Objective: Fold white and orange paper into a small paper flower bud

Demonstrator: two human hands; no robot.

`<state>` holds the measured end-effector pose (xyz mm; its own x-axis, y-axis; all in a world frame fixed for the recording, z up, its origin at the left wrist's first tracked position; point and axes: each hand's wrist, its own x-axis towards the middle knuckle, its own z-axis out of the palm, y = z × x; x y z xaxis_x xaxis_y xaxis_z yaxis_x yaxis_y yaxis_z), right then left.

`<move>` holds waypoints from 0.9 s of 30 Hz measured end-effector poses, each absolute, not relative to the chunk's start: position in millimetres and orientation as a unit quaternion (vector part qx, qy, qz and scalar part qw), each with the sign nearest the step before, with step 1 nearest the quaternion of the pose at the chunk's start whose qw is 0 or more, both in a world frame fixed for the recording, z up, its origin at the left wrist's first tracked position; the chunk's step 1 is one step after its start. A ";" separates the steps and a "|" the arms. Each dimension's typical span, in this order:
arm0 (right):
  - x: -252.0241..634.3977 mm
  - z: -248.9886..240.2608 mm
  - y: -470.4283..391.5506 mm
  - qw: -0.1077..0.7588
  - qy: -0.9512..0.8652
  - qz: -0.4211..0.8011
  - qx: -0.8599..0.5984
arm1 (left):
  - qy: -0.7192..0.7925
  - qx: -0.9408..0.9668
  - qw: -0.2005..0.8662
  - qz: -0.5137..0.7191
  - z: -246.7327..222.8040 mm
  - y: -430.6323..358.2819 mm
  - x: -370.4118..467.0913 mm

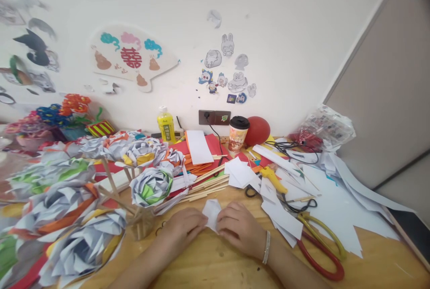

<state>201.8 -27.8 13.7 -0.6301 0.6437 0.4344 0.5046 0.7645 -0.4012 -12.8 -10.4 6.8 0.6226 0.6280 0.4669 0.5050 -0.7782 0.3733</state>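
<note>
A small folded piece of white paper (212,213) lies at the front middle of the wooden table. My left hand (186,226) pinches its left edge, fingers pressed together. On the opposite side, my right hand (241,228) grips the paper's right edge with curled fingers, and a bracelet circles that wrist. White paper squares (238,172) are stacked just beyond my hands. More cut white paper (284,222) rests to the right of my right hand, beside large scissors (320,248) with red and yellow handles.
Folded paper flowers (80,235) crowd the left side. Wooden sticks (204,186) and a yellow glue gun (273,179) lie behind my hands. A yellow drink bottle (166,125), a lidded cup (238,134) and a red balloon (258,131) stand by the wall. Large paper sheets (336,208) cover the right.
</note>
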 end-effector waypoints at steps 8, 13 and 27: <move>206.3 4.7 -20.9 0.353 -0.881 0.022 -0.313 | 0.274 0.893 0.047 0.354 0.7 -14.6 -6.7; 214.8 -6.0 -7.7 0.291 -0.918 0.023 -0.270 | 0.229 0.929 0.077 0.281 1.6 -4.2 -7.6; 214.0 -5.2 -6.2 0.321 -0.834 0.252 -0.372 | 0.262 0.925 0.173 0.215 11.7 -2.8 -9.2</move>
